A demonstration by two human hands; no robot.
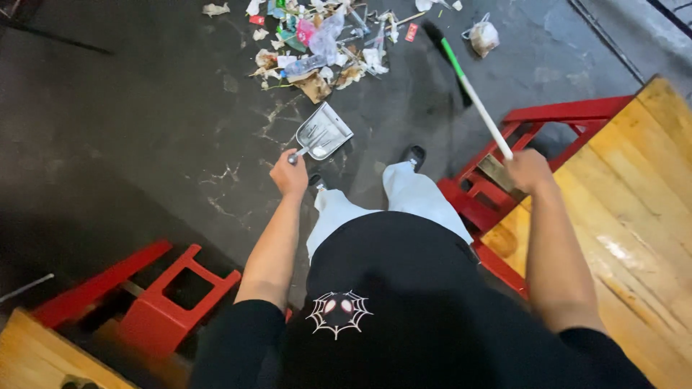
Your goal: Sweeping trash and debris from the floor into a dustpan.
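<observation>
Dark cracked concrete floor [144, 108] between red-framed wooden tables [634, 194], left hand [290, 173] gripping a metal dustpan [324, 132], right hand [528, 170] closed on a white-and-green broom handle [476, 97], beyond them a litter pile [324, 43] of wrappers, one small red rectangular packet [411, 32] at its right edge.

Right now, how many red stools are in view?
2. One red stool stands on the right beside the wooden table, near the right hand holding the broom. The other red stool is at lower left. More may lie outside the frame.
</observation>
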